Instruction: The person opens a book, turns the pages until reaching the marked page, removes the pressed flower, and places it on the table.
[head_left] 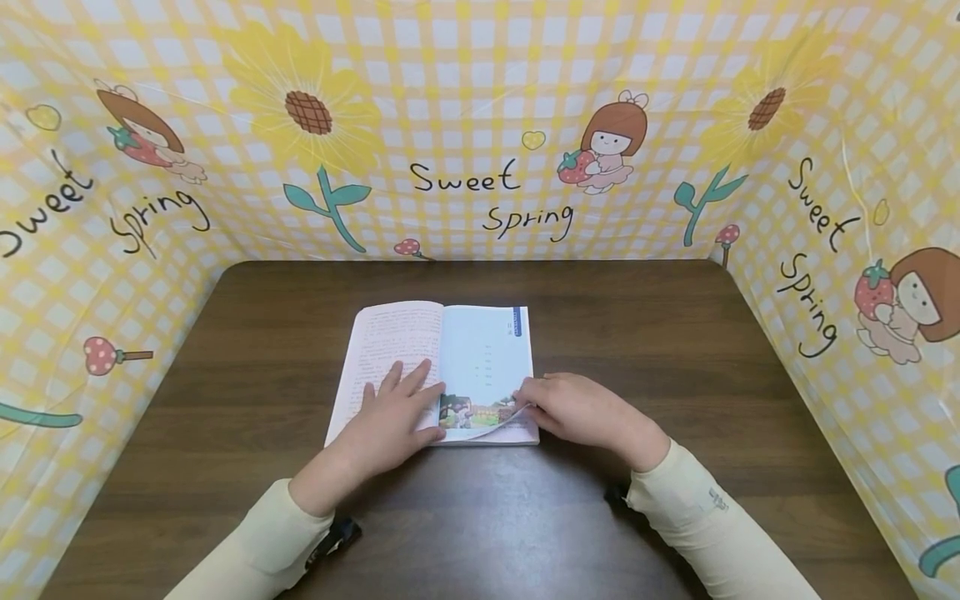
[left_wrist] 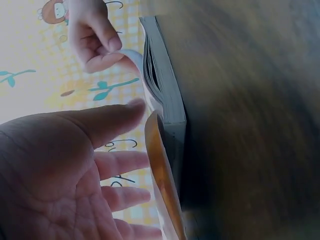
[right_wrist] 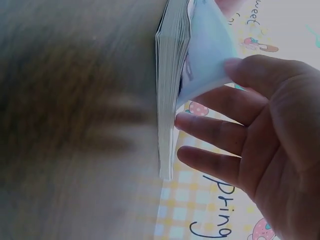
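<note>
An open book (head_left: 483, 346) lies on the table, with a page of printed text on the left and a light blue page with a drawn village scene on the right. My left hand (head_left: 393, 421) rests on the left page with fingers spread, its thumb near the spine. With my right hand (head_left: 573, 412) I pinch the lower right edge of the blue page (right_wrist: 212, 50), which curls up off the pages beneath. In the right wrist view, thumb and forefinger hold the page edge while the other fingers (right_wrist: 212, 130) extend beside the thick page block (right_wrist: 172, 65).
The dark wooden table (head_left: 637, 325) extends around the book. A yellow checked cloth (head_left: 465, 108) with flowers, cartoon girls and lettering stands as a wall at the back and both sides. Dark devices, one a black band (head_left: 333, 540), show by the sleeves.
</note>
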